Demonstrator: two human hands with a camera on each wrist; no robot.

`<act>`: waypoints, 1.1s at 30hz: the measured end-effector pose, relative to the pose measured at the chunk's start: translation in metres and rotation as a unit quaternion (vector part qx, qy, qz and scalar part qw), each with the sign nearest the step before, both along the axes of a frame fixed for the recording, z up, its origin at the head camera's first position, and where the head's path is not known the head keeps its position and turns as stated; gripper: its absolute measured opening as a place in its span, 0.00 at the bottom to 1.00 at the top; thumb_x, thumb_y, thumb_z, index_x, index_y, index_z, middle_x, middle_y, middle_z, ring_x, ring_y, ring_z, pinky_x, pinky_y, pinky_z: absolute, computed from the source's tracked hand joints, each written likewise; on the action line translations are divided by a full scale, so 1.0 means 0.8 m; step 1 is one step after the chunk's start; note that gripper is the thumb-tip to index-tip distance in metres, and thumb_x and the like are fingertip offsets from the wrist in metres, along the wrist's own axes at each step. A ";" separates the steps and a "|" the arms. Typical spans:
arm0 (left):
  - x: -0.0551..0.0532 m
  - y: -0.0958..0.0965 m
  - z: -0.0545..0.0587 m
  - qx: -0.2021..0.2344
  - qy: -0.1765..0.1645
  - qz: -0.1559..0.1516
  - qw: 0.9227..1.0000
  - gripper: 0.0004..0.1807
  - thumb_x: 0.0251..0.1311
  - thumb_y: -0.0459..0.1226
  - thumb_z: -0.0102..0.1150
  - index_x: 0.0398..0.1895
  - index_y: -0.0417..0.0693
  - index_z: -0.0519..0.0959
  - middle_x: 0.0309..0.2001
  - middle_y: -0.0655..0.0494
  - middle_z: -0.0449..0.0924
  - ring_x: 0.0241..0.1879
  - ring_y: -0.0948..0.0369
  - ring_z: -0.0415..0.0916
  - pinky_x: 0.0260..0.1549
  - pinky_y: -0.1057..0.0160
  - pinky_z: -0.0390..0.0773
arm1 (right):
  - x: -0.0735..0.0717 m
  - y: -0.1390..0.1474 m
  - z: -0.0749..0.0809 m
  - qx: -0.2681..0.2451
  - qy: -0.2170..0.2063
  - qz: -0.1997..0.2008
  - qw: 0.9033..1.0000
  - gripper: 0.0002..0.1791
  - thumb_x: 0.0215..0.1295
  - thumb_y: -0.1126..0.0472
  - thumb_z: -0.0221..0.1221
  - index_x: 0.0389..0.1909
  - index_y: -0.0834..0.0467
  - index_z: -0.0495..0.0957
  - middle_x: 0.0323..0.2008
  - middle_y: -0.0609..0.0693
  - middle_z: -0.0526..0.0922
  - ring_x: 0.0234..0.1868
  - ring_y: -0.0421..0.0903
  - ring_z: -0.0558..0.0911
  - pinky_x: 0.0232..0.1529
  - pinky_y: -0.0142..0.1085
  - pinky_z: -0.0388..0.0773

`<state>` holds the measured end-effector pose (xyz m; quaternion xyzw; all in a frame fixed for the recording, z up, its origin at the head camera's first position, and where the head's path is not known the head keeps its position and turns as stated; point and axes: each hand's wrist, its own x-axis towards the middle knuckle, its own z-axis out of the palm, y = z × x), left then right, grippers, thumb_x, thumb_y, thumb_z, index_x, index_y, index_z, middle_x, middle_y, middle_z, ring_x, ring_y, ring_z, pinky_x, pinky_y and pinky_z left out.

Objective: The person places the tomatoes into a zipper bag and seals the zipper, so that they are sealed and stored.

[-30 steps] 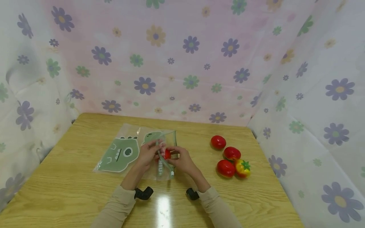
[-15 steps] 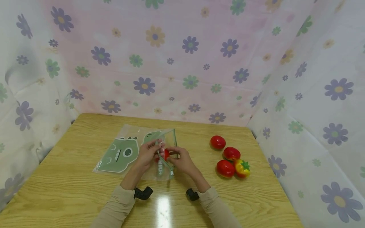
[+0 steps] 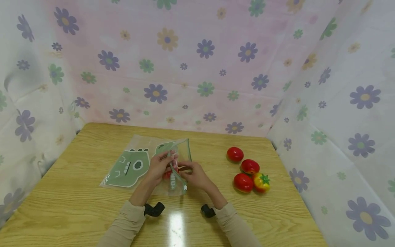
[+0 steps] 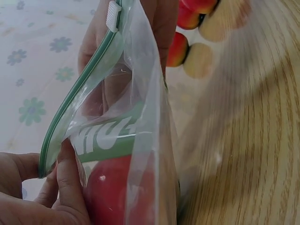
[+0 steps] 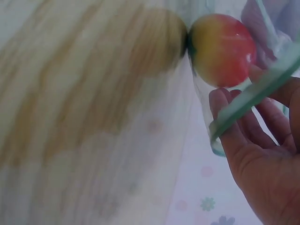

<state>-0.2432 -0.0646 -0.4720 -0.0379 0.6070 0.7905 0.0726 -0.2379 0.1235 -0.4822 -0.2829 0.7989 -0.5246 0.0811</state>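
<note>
A clear zip bag (image 3: 124, 171) with a green dinosaur print lies on the table, its mouth facing right. My left hand (image 3: 156, 168) pinches the green zip edge (image 4: 70, 96) between thumb and fingers, keeping the mouth apart. Inside the bag, just past the mouth, sits a round red toy fruit (image 4: 110, 187); its other end looks yellow in the right wrist view. My right hand (image 3: 195, 174) reaches into the mouth, fingers loosely bent, fingertips (image 5: 218, 96) right at the fruit (image 5: 225, 49) and not wrapped round it. The zip's white slider (image 3: 185, 187) hangs at the near corner.
To the right on the wooden table (image 3: 277, 219) are three red oval toy fruits (image 3: 235, 154) and a yellow-red one with a green leafy top (image 3: 261, 181). Flowered cloth (image 3: 191, 109) hangs behind the table and along both sides.
The red fruit has moved left, deeper into the bag, away from my right fingers, which held it a second ago. My left hand keeps its place on the zip edge.
</note>
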 end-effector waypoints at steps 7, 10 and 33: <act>0.002 -0.002 -0.001 0.002 0.000 -0.007 1.000 0.21 0.75 0.31 0.53 0.68 0.32 0.71 0.53 0.41 0.85 0.34 0.67 0.84 0.35 0.71 0.85 | 0.000 0.019 0.008 -0.008 0.013 -0.045 0.999 0.20 0.70 0.72 0.60 0.61 0.68 0.77 0.59 0.66 0.79 0.56 0.62 0.82 0.54 0.46 0.85; 0.003 -0.002 -0.001 0.004 -0.003 -0.010 1.000 0.22 0.75 0.31 0.53 0.69 0.32 0.70 0.56 0.38 0.83 0.33 0.67 0.84 0.35 0.70 0.86 | 0.001 0.030 0.012 -0.010 0.019 -0.052 0.998 0.19 0.70 0.72 0.61 0.61 0.70 0.77 0.58 0.67 0.80 0.55 0.62 0.82 0.54 0.47 0.85; 0.005 -0.003 -0.003 0.026 -0.004 -0.019 0.999 0.22 0.75 0.29 0.51 0.69 0.32 0.69 0.56 0.34 0.81 0.27 0.66 0.81 0.30 0.69 0.85 | 0.017 0.136 0.035 -0.029 0.018 -0.099 0.995 0.18 0.69 0.67 0.63 0.58 0.63 0.80 0.55 0.67 0.82 0.56 0.67 0.79 0.55 0.32 0.83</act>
